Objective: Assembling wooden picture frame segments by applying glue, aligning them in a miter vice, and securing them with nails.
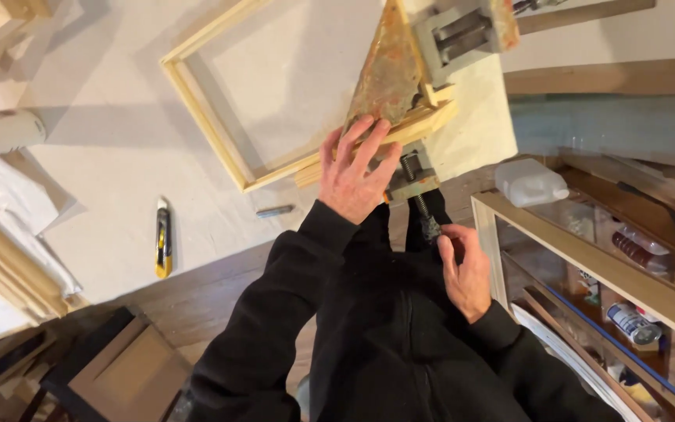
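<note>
The left hand (357,168) lies flat, fingers spread, on the corner of a wooden frame (205,109) lying on the bench (111,148), held in a rusty corner clamp (388,74). The right hand (462,270) pinches the clamp's screw handle (429,227); the handle's end is hidden. A yellow utility knife (163,238) lies well apart.
</note>
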